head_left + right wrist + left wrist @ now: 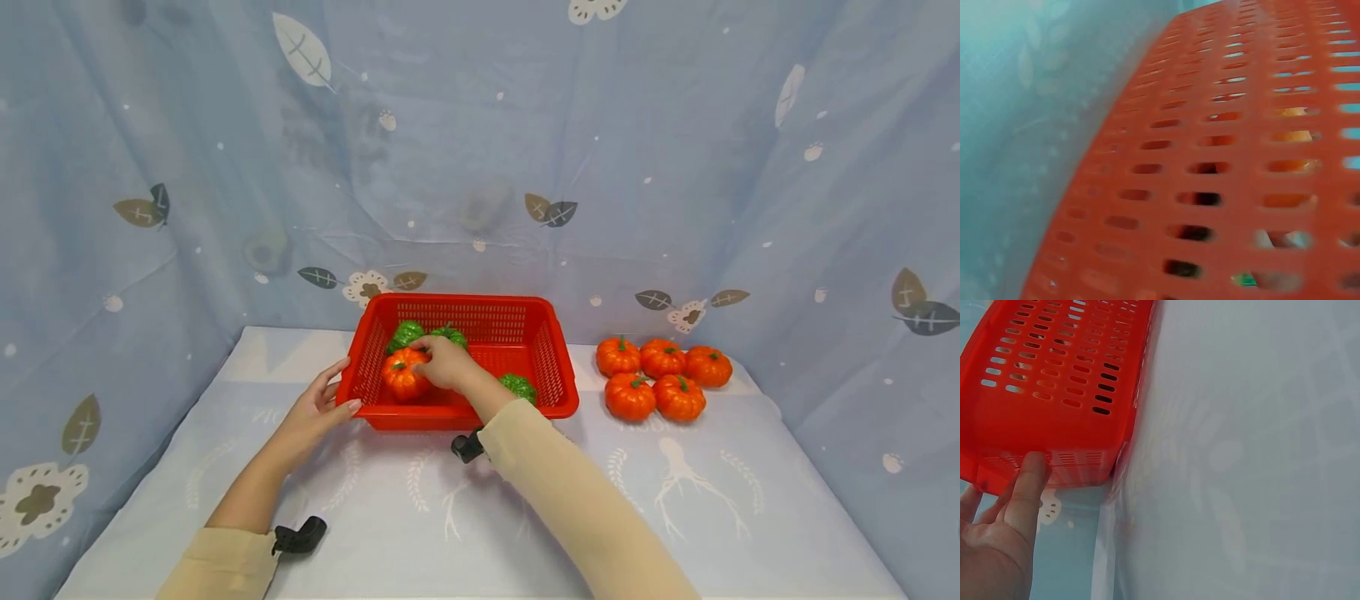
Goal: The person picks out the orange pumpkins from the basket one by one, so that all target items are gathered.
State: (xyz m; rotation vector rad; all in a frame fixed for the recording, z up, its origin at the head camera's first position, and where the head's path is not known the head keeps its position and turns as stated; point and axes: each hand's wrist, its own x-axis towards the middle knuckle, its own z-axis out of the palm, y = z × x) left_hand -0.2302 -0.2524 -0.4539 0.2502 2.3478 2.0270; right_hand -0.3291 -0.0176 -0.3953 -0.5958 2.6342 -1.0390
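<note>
In the head view, my right hand (450,365) reaches over the front rim of a red plastic basket (457,419). Its fingers and thumb pinch a small orange pumpkin (403,377) in the basket's left part. Green pumpkins sit inside too: one at the back left (406,335), one behind my fingers (450,335), and one at the front right (519,387), partly covered by my forearm. My left hand (313,415) touches the basket's left front corner from outside, fingers fairly straight. The left wrist view shows this left hand (1004,544) against the basket wall (1041,419).
Several orange pumpkins (630,397) stand grouped on the cloth-covered table (675,517) right of the basket. A patterned blue curtain (480,167) hangs behind. The right wrist view is mostly filled by the slotted basket wall (1247,181), the right hand being hidden behind it.
</note>
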